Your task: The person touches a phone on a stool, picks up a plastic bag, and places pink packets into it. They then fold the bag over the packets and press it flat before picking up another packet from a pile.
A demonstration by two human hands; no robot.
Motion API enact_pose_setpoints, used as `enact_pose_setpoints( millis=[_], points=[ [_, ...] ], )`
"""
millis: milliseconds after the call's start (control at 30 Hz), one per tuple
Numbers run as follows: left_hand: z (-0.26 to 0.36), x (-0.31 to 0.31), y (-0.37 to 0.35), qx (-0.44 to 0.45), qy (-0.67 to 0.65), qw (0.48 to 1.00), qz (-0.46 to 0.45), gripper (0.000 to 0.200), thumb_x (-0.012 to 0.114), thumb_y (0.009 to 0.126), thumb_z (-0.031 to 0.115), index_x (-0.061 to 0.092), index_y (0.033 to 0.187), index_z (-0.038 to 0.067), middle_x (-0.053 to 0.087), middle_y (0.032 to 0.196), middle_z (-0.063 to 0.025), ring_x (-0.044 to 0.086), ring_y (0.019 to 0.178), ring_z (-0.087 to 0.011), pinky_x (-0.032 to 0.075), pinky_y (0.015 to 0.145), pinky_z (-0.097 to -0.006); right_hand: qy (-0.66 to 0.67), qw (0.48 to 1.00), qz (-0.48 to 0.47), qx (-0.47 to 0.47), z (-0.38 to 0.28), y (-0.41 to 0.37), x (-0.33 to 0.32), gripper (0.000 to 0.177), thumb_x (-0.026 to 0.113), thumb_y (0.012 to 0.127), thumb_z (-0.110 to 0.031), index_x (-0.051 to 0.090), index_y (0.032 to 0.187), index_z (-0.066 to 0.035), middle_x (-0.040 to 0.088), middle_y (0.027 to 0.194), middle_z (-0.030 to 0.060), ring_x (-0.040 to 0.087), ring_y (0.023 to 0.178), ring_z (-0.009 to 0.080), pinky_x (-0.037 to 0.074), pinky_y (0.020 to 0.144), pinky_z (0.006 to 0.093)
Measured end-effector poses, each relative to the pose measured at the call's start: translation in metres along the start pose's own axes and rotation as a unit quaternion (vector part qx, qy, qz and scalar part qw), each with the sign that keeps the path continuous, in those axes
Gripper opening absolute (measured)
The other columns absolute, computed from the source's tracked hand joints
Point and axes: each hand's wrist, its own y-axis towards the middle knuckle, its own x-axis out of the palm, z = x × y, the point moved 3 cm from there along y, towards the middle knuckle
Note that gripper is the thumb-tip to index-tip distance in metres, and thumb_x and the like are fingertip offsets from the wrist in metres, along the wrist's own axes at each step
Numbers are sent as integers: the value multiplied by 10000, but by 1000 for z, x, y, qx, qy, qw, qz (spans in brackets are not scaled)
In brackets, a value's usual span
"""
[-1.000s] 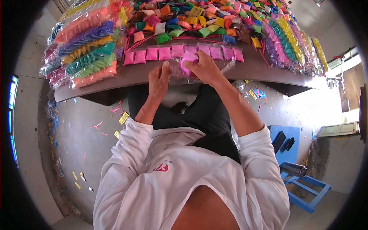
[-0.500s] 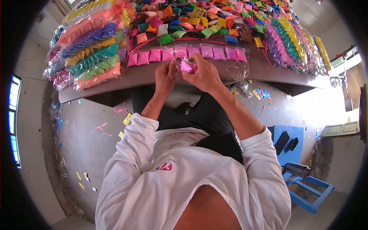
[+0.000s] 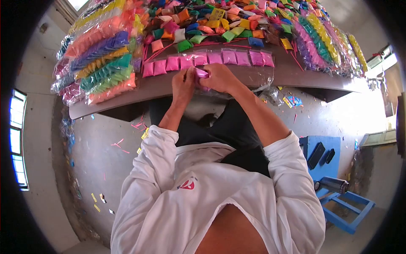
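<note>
Pink packet (image 3: 202,73), partly hidden (by hands (image 3: 183,86) (image 3: 219,78)).

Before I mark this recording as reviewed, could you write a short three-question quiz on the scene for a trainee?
1. Multiple choice: What colour is the packet between the left hand and the right hand? A) green B) pink C) yellow

2. True or false: The single row of packets lies nearer the hands than the mixed-colour pile.

3. Fill in the blank: The blue stool stands in the ____ half of the picture.

Key: 1. B, pink. 2. True. 3. Right.
</note>
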Motion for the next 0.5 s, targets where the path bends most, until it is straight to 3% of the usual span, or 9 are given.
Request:
enact_pose_setpoints(
  millis=[200,300,400,500],
  points=[
    [4,-6,1,-28,-33,999,-16,332,550,942,254,581,771,-29,442,590,-22,389,590,-90,352,516,-304,-48,998,36,7,-10,3,-6,353,638,681,-247,637,900,30,634,866,262,616,856,414,485,763,465],
    [4,-12,10,0,28,1000,1,309,543,939,232,584,779,-29,446,588,-32,393,589,-99,355,517,-310,-35,996,75,20,-14,5,-7,438,639,695,-233,626,1065,0,641,948,257,615,919,408,488,815,455],
    [12,-15,19,22,33,999,21,300,539,934,223,580,777,-30,455,583,-57,400,585,-115,360,522,-324,-29,997,66,-8,-18,11,-13,529,641,711,-224,574,1196,-23,634,1023,258,603,989,395,489,853,448],
    [11,-13,26,30,7,999,37,304,533,936,224,574,774,-30,460,583,-86,405,582,-130,366,527,-339,-27,999,-19,-5,-18,15,-9,559,646,774,-274,529,1252,-10,614,1107,254,598,1028,393,484,873,439]
  ],
)
